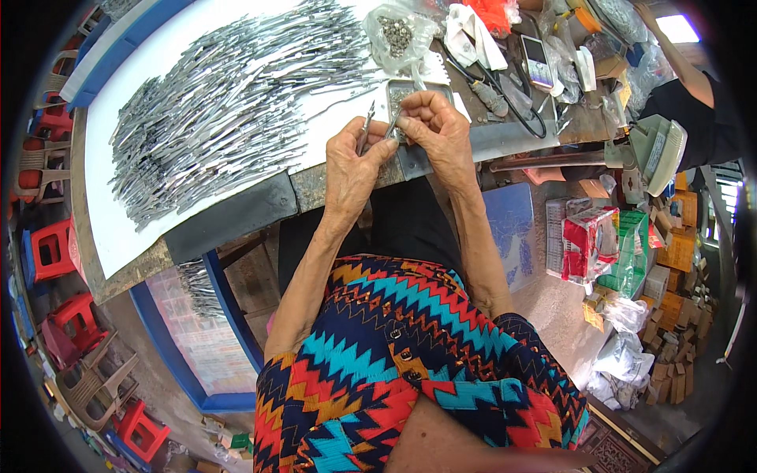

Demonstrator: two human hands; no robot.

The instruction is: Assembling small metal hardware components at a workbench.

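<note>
My left hand (353, 162) is closed around a slim, pointed silver metal piece (366, 128), which stands up between its thumb and fingers. Close beside it, my right hand (440, 134) is closed in a pinch. Its fingertips meet near the left thumb at a thin metal end, and I cannot make out what exactly they hold. Behind the right fingers is a small metal tray (392, 85) with tiny parts in it, partly hidden by that hand. A broad pile of similar slim metal pieces (213, 118) covers the white sheet to the left.
A clear bag of small metal parts (396, 35) sits beyond the tray. To its right lie a black cable (520, 110) and a phone-like device (536, 61). A lamp-like fixture (658, 154) juts out at right, near another person's arm (680, 59).
</note>
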